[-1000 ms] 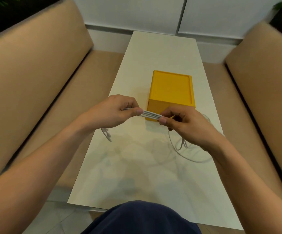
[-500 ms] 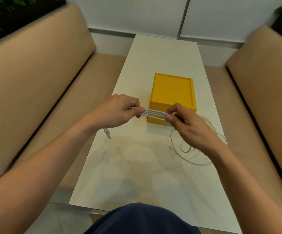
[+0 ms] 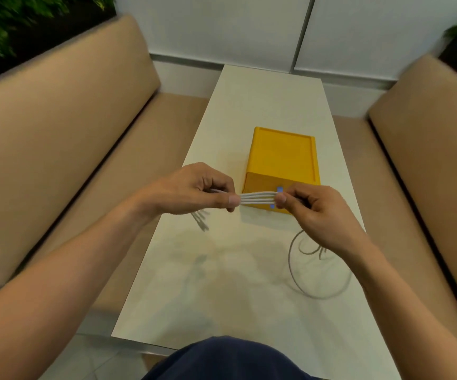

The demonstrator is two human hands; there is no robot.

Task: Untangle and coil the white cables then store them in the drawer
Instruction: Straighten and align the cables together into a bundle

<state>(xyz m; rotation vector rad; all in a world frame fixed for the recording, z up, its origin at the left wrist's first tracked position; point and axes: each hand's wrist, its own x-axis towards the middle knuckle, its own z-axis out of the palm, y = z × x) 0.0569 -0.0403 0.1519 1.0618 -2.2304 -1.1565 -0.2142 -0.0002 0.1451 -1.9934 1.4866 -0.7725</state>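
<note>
Left hand (image 3: 194,190) and right hand (image 3: 317,212) are pinching the white cables (image 3: 257,198), now levelled taut; a loose loop (image 3: 290,259) is awaiting coiling.

hands: 2, left hand (image 3: 194,187), right hand (image 3: 320,212) | white cable strands (image 3: 257,197) stretched between them: about 4 | yellow plastic drawer box (image 3: 283,157): 1 | long white table (image 3: 263,100): 1 | tan cushioned benches (image 3: 57,138): 2

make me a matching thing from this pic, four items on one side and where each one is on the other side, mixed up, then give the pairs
Things
1 yellow box
2 straight cable strands
3 loose cable loop
4 benches

Places
a held taut between the left hand and the right hand
b lying on the table under the right wrist
c on both sides of the table
d standing on the table beyond the hands

Pairs: 1-d, 2-a, 3-b, 4-c
</note>
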